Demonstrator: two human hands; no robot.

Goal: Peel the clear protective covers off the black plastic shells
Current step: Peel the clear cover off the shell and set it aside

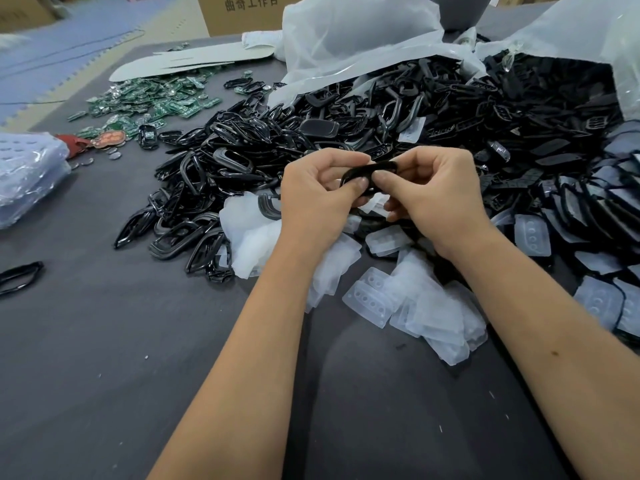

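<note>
Nearest, at 6 o'clock, two bare forearms cross the dark desk (104,358). Just beyond them, clear covers (426,306) lie heaped. At centre, the left hand (311,195) and right hand (440,195) both pinch one black shell (367,169), fingers (360,183) clamped on its rim, above the covers. Behind, from 9 to 3 o'clock, spreads a shell pile (311,133). At 10 o'clock, green boards (156,102) lie scattered. At 12 and 2 o'clock, two open plastic bags (346,39) spill black parts onto the desk. A carton (242,12) stands at 11 o'clock.
</note>
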